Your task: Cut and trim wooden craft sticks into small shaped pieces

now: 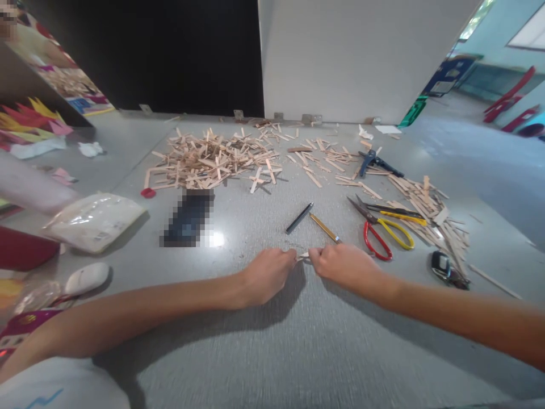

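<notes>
Near the middle of the grey table (238, 352), my left hand (270, 274) and my right hand (344, 264) face each other with closed fingers. Between them stretches a short pale wooden stick (303, 256), pinched at one end by each hand. Just beyond my fingers lie a black pen (299, 218) and a gold-coloured pen (324, 228), the gold one closest to my right hand. Scissors with one red and one yellow handle (374, 227) rest open further right. Most of the stick is hidden by my fingers.
Wooden stick pieces (217, 159) are heaped at the back, with more sticks (426, 207) at the right. A blue clamp-like tool (374, 162) lies among them. Left are a blurred dark rectangle (189, 218), a plastic packet (97, 221) and a white mouse (88, 278). Keys (447, 268) lie right.
</notes>
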{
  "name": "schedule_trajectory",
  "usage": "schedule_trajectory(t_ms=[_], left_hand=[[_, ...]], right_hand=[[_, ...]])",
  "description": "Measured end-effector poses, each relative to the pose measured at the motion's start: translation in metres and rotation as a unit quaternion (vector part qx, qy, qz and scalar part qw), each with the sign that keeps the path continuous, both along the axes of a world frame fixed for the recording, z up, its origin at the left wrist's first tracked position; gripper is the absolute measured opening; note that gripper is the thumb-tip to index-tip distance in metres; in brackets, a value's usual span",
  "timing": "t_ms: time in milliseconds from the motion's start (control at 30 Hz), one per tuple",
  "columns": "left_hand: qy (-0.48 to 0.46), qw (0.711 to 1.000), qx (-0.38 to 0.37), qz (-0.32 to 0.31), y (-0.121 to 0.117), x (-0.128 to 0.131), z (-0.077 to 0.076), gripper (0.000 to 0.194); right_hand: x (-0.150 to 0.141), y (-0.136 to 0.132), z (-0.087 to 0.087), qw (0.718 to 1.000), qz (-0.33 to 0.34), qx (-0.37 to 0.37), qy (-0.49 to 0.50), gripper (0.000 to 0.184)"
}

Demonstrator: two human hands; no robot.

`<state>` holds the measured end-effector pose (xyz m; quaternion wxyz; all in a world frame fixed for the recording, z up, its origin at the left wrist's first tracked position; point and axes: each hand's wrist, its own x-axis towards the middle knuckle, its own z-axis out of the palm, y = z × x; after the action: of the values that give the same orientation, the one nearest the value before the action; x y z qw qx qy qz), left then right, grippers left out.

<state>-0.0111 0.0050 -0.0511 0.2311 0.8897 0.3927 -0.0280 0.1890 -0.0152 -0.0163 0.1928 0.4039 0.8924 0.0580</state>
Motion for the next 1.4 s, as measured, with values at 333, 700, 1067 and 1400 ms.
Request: schedule_trajectory(t_ms=[333,700,1067,1400], left_hand=[[-0.029,0.999,-0.018,0.021,-0.004,0.0,-0.005,0.023],[-0.199,0.966,-0.028,0.161,0.003,0.002,0.0,0.062],[-0.363,0.909,-0.12,0.169,0.007,0.008,-0.019,0.041],[-0.349,0.916,-0.055,0.19,0.008,0.003,-0.018,0.039]], right_hand=[[-0.005,-0.007,-0.001,0.998,-0.045,-0.012,0.031,0.02],[0.013,0.007,0.017,0.952,-0.216,-0.091,0.197,0.025],[0.001,0.002,0.016,0.724,-0.328,-0.341,0.502,0.022],[0.01,-0.007,0.02,0.769,-0.302,-0.306,0.473,0.027]])
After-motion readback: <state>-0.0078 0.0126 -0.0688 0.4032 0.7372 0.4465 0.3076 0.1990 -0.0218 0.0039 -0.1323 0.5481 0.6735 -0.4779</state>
